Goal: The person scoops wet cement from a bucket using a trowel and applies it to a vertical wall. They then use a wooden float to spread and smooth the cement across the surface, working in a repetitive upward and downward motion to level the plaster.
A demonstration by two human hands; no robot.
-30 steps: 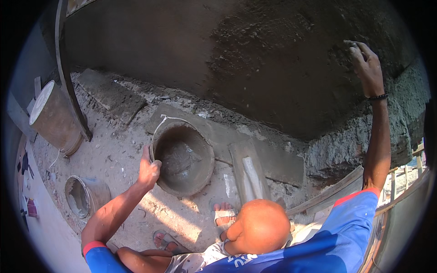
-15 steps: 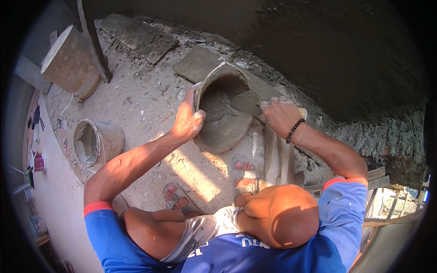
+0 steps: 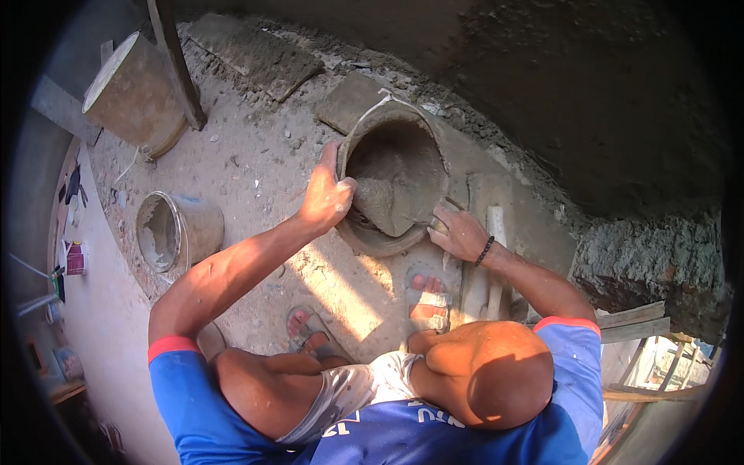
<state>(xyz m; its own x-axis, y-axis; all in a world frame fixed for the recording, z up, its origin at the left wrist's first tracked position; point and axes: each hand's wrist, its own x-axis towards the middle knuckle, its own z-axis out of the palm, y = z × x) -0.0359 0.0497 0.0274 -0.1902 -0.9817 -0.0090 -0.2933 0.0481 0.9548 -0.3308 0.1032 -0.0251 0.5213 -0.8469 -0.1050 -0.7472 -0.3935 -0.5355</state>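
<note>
On dusty floor point(image 3: 256, 163), centre: mortar pan point(image 3: 395, 182) tilted on its side, wet mortar inside. Left hand point(image 3: 325, 198) fingers curled over near-left rim, steadying. Right hand point(image 3: 461, 232) fingers closed around trowel handle, blade scooping mortar. Step: loading trowel. Next, likely: lift loaded blade level, keep pan tipped.

The right hand point(image 3: 459, 232), raised against the plastered wall point(image 3: 589, 93) a second ago, is now lowered to the rim of the mortar pan point(image 3: 395, 178). The pan, earlier flat on the ground, is tipped by the left hand point(image 3: 325, 198) so its mouth faces the person. Mortar point(image 3: 384, 198) is gathered at its lower side.
</note>
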